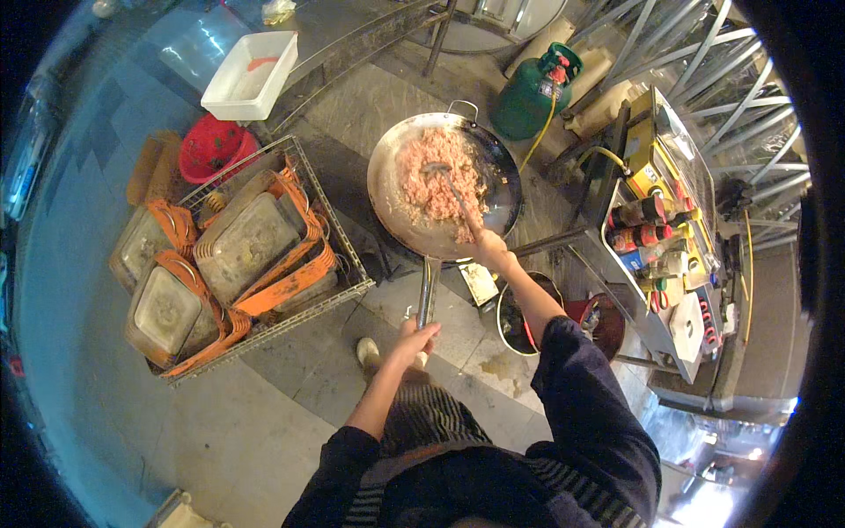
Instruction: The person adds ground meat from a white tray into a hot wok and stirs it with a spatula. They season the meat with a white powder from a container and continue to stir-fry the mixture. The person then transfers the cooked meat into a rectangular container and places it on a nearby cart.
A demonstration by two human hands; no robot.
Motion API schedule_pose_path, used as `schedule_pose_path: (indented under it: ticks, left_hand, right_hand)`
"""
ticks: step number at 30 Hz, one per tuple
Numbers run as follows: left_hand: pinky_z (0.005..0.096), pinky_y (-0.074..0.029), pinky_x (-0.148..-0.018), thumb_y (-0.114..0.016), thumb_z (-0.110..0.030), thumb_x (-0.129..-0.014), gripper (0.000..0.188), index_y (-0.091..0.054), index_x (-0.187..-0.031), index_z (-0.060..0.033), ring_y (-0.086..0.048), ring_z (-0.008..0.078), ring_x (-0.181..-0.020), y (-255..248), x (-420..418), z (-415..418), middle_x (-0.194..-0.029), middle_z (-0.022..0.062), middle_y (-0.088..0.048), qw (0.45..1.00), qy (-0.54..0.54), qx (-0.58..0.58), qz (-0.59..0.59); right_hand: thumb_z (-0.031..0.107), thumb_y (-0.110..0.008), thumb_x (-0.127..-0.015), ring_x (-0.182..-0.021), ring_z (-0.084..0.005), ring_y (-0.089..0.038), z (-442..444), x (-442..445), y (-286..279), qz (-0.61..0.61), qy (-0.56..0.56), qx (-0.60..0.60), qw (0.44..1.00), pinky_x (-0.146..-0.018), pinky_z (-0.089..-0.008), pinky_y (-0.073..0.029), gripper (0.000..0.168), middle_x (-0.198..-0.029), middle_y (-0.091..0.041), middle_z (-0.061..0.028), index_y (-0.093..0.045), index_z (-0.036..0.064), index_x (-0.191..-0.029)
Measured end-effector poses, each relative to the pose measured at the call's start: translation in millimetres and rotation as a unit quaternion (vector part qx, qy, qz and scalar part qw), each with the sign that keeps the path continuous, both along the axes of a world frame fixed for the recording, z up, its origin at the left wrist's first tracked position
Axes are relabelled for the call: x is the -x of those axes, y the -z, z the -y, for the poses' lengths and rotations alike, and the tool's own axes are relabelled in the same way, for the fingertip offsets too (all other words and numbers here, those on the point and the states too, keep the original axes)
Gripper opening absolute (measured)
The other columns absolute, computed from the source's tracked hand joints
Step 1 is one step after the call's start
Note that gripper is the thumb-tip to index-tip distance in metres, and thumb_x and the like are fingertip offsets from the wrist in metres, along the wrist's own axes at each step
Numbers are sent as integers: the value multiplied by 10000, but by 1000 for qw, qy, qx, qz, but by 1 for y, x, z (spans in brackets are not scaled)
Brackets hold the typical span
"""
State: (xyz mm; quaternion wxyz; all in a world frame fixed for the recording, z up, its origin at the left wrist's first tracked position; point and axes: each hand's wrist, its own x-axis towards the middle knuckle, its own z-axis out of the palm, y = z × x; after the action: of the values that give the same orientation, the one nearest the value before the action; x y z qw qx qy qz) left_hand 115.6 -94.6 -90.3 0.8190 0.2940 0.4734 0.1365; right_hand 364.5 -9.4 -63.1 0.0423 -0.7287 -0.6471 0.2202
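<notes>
A large wok point(389, 191) with a long metal handle point(429, 284) stands in front of me, its dark inner side to the right. Pinkish ground meat point(429, 142) lies heaped in it. My left hand point(414, 340) is closed round the end of the wok's handle. With my right hand point(492, 254), over the wok's near right rim, I grip the handle of a metal spatula point(459, 198); its blade rests in the meat.
Left is a metal basket point(330, 204) of dirty trays with orange rims, by red colanders point(218, 148) and a white tub point(251, 76). A green gas cylinder point(531, 96) with a yellow hose stands behind right. Bottles point(640, 237) fill a side table. Buckets point(528, 313) stand below my right arm.
</notes>
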Motion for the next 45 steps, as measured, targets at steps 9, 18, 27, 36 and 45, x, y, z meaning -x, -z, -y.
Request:
schedule_pose_path:
  ticks: [9, 18, 27, 36, 45]
  left_hand:
    - [214, -374, -322, -601, -164, -738, 171, -504, -795, -37, -451, 70, -383, 4, 4, 0, -626, 29, -546, 1000, 12, -5, 2]
    - [217, -381, -344, -610, -175, -731, 189, -496, -805, -44, -455, 80, -392, -3, 5, -1, -633, 29, -541, 1000, -11, 7, 27]
    - [230, -379, -308, -607, -158, -739, 211, -458, -833, -42, -455, 92, -373, 9, 3, 1, -641, 46, -536, 999, -8, 34, 35]
    - [228, -384, -320, -615, -174, -729, 217, -461, -828, -58, -462, 91, -375, 8, 2, -5, -637, 33, -545, 999, 12, 26, 27]
    - [223, -384, -343, -625, -152, -721, 173, -487, -770, -60, -468, 81, -407, 15, 2, -3, -610, 24, -536, 1000, 10, 23, -1]
  right_hand:
    - [6, -473, -628, -751, -382, -539, 3, -17, -47, -50, -54, -78, 994, -640, -423, -425, 727, -791, -548, -249, -184, 90, -1290]
    - [29, -498, -650, -897, -340, -504, -13, -38, 40, -110, -82, -81, 987, -659, -407, -417, 700, -949, -491, -283, -182, 29, -1275]
    - [11, -500, -601, -522, -299, -546, 138, -11, -99, 136, -62, 107, 983, -476, -384, -428, 821, -559, -534, -163, -86, 35, -1309]
    - [26, -535, -618, -615, -344, -559, 27, -30, -21, 130, -70, 14, 989, -564, -409, -439, 825, -636, -555, -188, -79, 53, -1305]
    - [14, -547, -628, -680, -277, -577, -22, -29, -106, 267, -197, 24, 943, -570, -366, -460, 828, -736, -561, -156, -97, 99, -1318]
